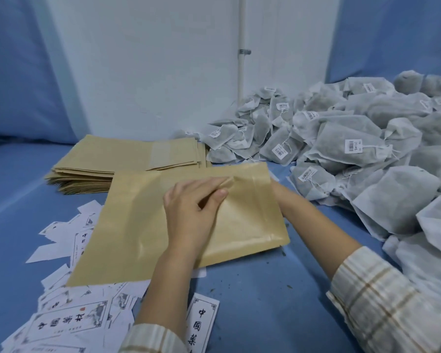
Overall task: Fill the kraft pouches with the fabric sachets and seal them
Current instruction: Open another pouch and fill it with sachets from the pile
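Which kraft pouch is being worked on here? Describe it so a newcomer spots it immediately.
On the blue cloth surface, look just in front of the flat stack of tan kraft pouches. The single tan kraft pouch lies apart, over white printed paper labels, and is the only one with the left hand on it.

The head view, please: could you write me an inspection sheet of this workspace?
Surface: blue cloth, dark specks near the pouch.
Job's things: kraft pouch lying flat; empty pouch stack behind it; fabric sachets heaped at right.
Clutter: printed paper labels scattered, some under the pouch.
Hands: left hand pinches the pouch's top layer; right hand mostly hidden behind the pouch's edge.
Cables: nothing seen.
Surroundings: white wall, white pipe, blue drapes.
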The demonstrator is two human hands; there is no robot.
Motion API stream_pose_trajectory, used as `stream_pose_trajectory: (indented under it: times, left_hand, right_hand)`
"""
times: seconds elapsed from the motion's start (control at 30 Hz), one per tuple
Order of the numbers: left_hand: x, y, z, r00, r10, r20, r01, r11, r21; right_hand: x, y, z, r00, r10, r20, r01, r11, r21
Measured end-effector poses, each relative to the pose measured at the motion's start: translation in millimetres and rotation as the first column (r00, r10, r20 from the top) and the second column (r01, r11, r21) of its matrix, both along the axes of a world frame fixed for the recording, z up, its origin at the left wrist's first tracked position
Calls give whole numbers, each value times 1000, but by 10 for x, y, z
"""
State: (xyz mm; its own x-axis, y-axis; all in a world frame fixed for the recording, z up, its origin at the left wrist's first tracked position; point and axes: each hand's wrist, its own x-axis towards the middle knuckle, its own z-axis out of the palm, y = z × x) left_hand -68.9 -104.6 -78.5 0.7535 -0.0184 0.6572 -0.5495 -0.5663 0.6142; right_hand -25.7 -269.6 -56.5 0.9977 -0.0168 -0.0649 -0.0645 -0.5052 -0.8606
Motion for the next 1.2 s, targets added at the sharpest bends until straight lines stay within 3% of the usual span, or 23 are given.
stream_pose_trajectory:
  times: [0.1, 0.17, 0.2, 0.27, 0.3, 0.37, 0.4, 0.43, 0.5, 0.57, 0.63, 0.73, 0.8, 0.87, 0.9, 1.0, 1.1, 1.2]
  left_hand:
    - [21, 24, 4, 1000, 17, -1, -17, 999, -35]
    - [33, 59, 10, 999, 35, -11, -35, 999, -33]
    - [41, 81, 12, 998, 60, -11, -60, 998, -30]
    - [54, 132, 10, 990, 142, -5, -142, 989, -34]
    - [65, 160, 4, 982, 187, -3, -187, 982, -38]
    - [90, 214, -7, 968, 251, -8, -251, 967, -44]
    - [98, 229, -11, 964, 266, -14, -267, 963, -45]
    - [105, 237, -12, 962, 273, -18, -274, 961, -45]
    - [119, 242, -16, 961, 275, -21, -276, 960, -47]
    - [125, 242, -23, 961, 275, -26, -276, 960, -55]
    - [127, 245, -34, 963, 270, -19, -271, 961, -54]
    - [122, 248, -31, 965, 261, -4, -261, 964, -54]
    - [126, 245, -28, 964, 266, -9, -266, 962, -58]
    - [127, 243, -30, 966, 260, -11, -260, 964, -56]
    - [128, 241, -30, 968, 251, -10, -251, 966, -55]
    - [120, 215, -24, 976, 217, -17, -217, 973, -75]
    - [105, 193, -21, 980, 198, -13, -199, 977, -74]
    - [85, 201, -8, 981, 192, -16, -193, 978, -77]
  right_hand:
    - [29, 24, -71, 980, 72, -188, -81, 996, -40]
    - [8, 79, -85, 955, 100, -278, -100, 995, 14]
    - [-14, 95, -82, 956, 167, -240, -150, 985, 86]
    - [33, 45, -92, 964, 267, -12, -260, 947, 190]
    - [87, -9, -87, 971, 214, 105, -234, 940, 249]
    - [227, -153, -107, 958, -98, 270, 25, 965, 262]
    - [312, -231, -142, 914, -217, 343, 194, 976, 102]
    - [386, -300, -208, 897, -238, 373, 313, 937, -154]
    - [458, -367, -344, 957, -129, 258, 256, 794, -551]
    - [506, -350, -430, 984, -64, 165, 154, 766, -625]
    - [534, -347, -493, 961, -61, 270, 204, 814, -543]
    - [445, -410, -445, 891, -163, 423, 281, 931, -234]
    - [327, -507, -330, 927, -181, 329, 155, 982, 103]
    - [197, -638, -226, 968, -77, 239, -14, 933, 359]
    - [143, -707, -201, 973, -6, 231, -92, 906, 414]
    - [19, -842, -168, 949, 148, 278, -245, 902, 356]
    - [-58, -916, -148, 933, 104, 344, -209, 936, 285]
    - [-134, -995, -116, 935, 60, 350, -193, 913, 360]
